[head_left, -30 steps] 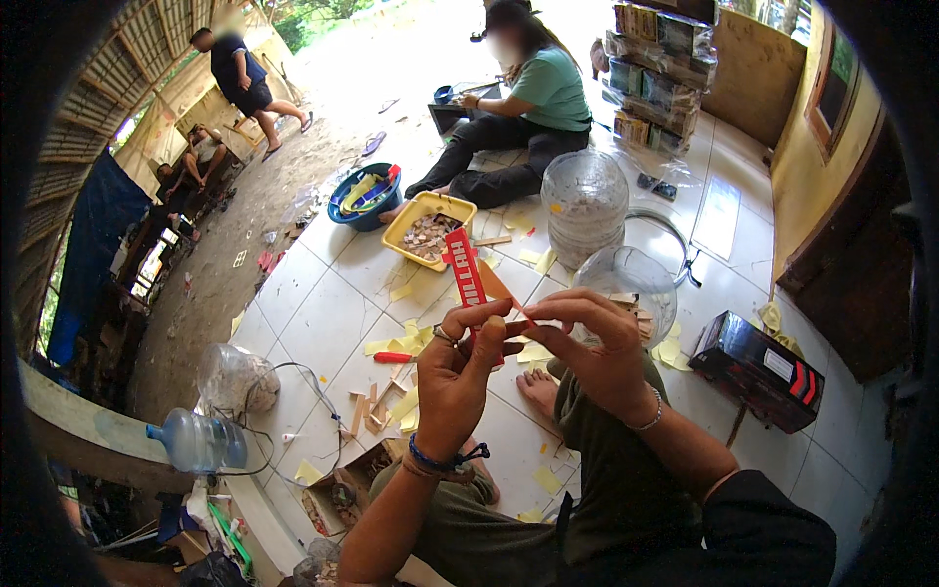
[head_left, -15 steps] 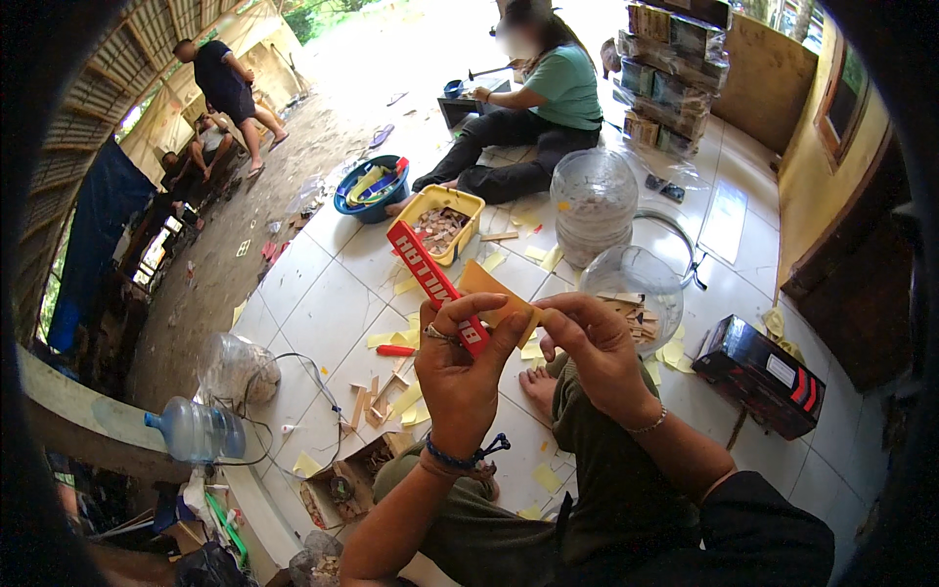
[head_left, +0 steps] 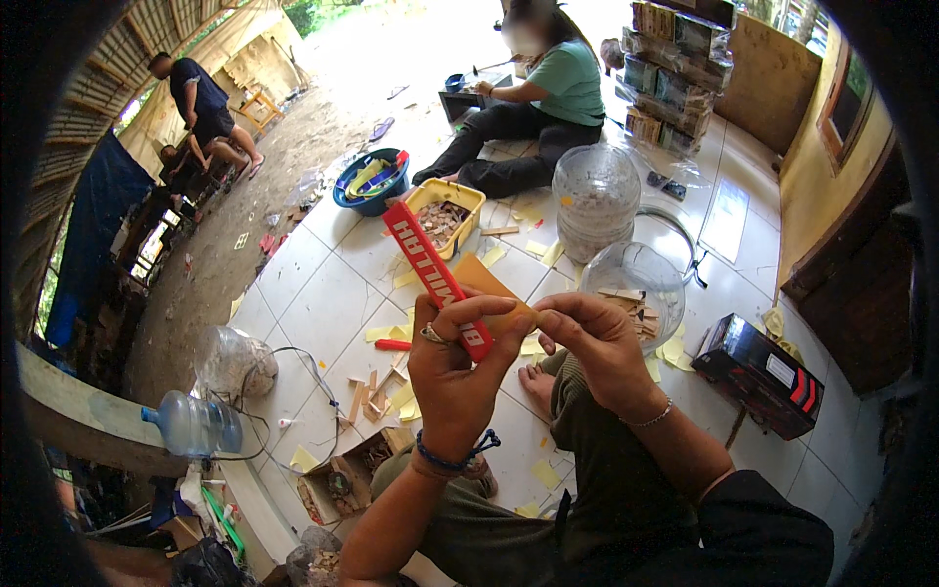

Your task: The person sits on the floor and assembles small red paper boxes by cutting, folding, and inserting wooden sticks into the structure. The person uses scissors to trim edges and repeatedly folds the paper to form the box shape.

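Sheet (head_left: 486,282), thin and orange-yellow, spans the space between the left hand (head_left: 452,386) and the right hand (head_left: 606,357), held up in front of the person, above the tiled floor (head_left: 305,279). The left grip is closed: its forefinger crosses over a red strip (head_left: 428,264) with white lettering, which slants up and to the left, while the thumb presses on the sheet just beside it. The right grip is a narrow pinch, thumb and forefinger meeting on the sheet's right-hand corner, near the left thumb tip. A blue cord (head_left: 452,456) circles the left wrist and a thin chain (head_left: 648,419) the right. Beyond the strip's upper end stands a yellow basin (head_left: 475,203) of small wooden pieces (head_left: 442,223), with a blue tub (head_left: 373,206) just beside it. Right of the sheet, a clear tub (head_left: 641,266) contains wooden strips (head_left: 631,308). Yellow scraps (head_left: 396,330), a red handle (head_left: 392,344) and loose wood pieces (head_left: 368,396) lie left of the left hand. A black box (head_left: 758,377) rests well to the right. Farther off, a co-worker (head_left: 569,86) in a green shirt sits on the floor.
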The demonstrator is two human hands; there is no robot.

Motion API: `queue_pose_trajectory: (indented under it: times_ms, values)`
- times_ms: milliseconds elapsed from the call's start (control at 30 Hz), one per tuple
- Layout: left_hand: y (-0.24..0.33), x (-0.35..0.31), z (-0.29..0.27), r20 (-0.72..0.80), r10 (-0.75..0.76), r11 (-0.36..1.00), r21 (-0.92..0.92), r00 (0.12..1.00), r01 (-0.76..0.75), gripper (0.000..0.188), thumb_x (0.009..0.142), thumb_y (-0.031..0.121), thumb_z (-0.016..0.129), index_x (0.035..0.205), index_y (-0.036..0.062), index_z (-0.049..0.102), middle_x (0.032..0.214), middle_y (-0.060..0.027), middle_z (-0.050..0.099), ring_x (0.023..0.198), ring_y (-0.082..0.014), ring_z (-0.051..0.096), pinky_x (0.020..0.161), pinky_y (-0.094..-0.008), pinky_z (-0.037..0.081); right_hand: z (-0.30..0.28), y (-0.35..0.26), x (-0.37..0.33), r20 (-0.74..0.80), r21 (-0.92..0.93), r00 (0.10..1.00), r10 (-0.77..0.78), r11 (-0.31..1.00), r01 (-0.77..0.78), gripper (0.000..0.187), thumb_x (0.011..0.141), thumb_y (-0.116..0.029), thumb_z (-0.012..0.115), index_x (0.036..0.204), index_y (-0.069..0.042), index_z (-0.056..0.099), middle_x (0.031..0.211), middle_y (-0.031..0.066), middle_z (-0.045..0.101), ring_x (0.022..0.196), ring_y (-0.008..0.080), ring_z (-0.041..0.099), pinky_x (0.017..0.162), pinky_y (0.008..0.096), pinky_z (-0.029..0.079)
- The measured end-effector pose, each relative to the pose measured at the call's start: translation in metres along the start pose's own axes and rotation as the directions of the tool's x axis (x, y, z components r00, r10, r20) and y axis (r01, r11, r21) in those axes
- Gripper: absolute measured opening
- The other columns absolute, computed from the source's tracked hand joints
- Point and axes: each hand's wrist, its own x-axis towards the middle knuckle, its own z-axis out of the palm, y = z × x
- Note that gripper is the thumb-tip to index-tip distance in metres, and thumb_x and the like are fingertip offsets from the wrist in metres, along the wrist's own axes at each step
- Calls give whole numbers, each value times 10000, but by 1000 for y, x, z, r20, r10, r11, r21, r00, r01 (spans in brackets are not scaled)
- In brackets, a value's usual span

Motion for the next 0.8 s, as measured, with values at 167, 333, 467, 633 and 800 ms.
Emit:
queue_pose_trajectory:
  times_ms: [167, 333, 467, 633, 800]
  values:
    - [2, 1, -3, 2, -13, 999, -31, 1000, 13, 260, 850, -38, 765, 1080, 37, 668, 1104, -60, 520, 1007, -139, 603, 824, -250, 541, 1, -5, 1, 4, -92, 1000, 10, 996, -10, 246, 1004, -187, 637, 1155, -2, 694, 1030, 58, 734, 953, 91, 649, 791, 243, 495]
    - [1, -1, -6, 26, 60, 987, 146, 998, -63, 280, 846, -42, 765, 1085, 54, 654, 1119, -64, 520, 1018, -141, 591, 855, -265, 549, 3, -6, 0, 8, -103, 1000, 7, 995, -6, 253, 1003, -181, 639, 1152, 18, 687, 1025, 81, 734, 979, 111, 662, 831, 253, 513]
    - [1, -2, -6, 33, 161, 950, 267, 986, -164, 266, 836, -48, 767, 1058, 58, 664, 1111, -80, 525, 994, -152, 595, 806, -265, 547, 5, -5, 0, 15, -64, 1000, 14, 998, -13, 275, 999, -176, 647, 1162, 44, 669, 1040, 104, 724, 999, 133, 666, 855, 258, 529]
    - [7, -3, -6, 98, 266, 877, 388, 959, -283, 295, 799, -59, 769, 1037, 93, 683, 1047, -85, 562, 945, -186, 608, 740, -287, 536, 4, -5, 1, 22, -103, 1000, 18, 995, -16, 259, 1005, -156, 632, 1160, 50, 650, 1036, 95, 707, 989, 136, 662, 859, 260, 530]
    - [12, -5, -3, 128, 301, 846, 421, 945, -326, 313, 784, -50, 770, 1038, 117, 694, 1044, -82, 584, 927, -197, 615, 738, -302, 533, 8, 2, -3, 11, -211, 995, -101, 972, 101, 223, 1013, -126, 599, 1146, 48, 640, 1003, 78, 698, 968, 128, 654, 867, 269, 528]
